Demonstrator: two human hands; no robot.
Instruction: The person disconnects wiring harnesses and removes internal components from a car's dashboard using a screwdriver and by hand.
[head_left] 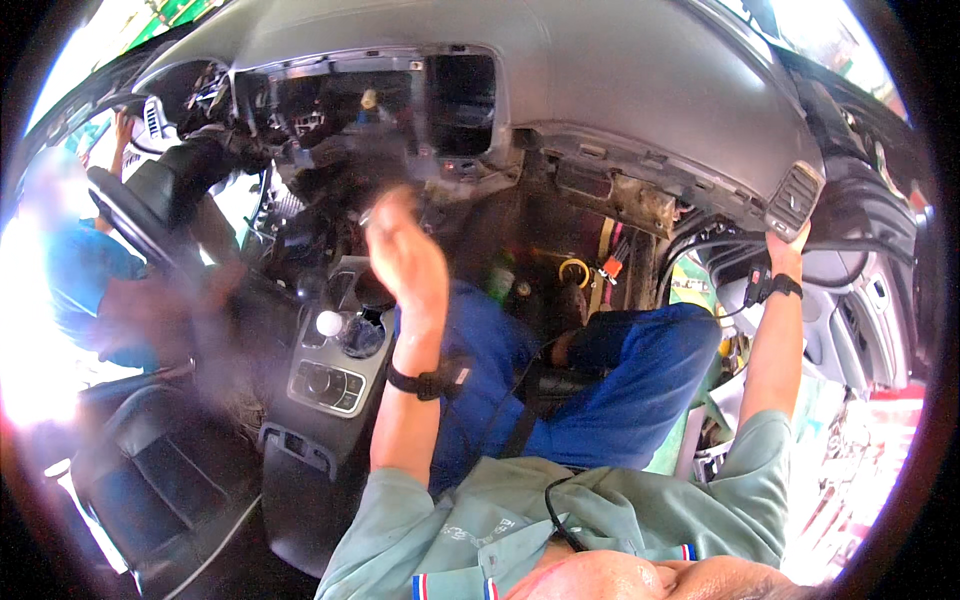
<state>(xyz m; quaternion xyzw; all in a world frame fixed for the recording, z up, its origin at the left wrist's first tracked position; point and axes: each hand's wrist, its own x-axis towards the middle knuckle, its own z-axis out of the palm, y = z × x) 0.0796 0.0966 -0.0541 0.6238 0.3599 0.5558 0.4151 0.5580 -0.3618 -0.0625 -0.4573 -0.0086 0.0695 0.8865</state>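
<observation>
Closest to us sits the collar of our grey-green shirt (600, 520), with a thin black cable running over it, and both sleeves reach forward from the lower edge. Our left hand (405, 255) is raised in front of the stripped centre of the dashboard (640, 90); it is blurred, the fingers look loosely curled, and we cannot tell whether it holds anything. A black wrist strap (430, 380) circles that forearm. Our right hand (790, 245) is stretched up to the far right end of the dashboard, its fingers closed on the edge just below the side air vent (795, 200), and a black band sits on that wrist too.

Between our arms lie our legs in blue trousers (620, 390), filling the passenger footwell. Above them the lower dashboard is open, with a yellow ring-shaped part (574, 270) and loose wiring showing in the cavity. Left of our left arm is the centre console (330, 385) with a white-topped gear knob (329, 323). Further left we see the steering wheel (135, 215) and the black driver's seat (160, 470), and a person in a blue shirt (85, 280) stands at the driver's door, blurred.
</observation>
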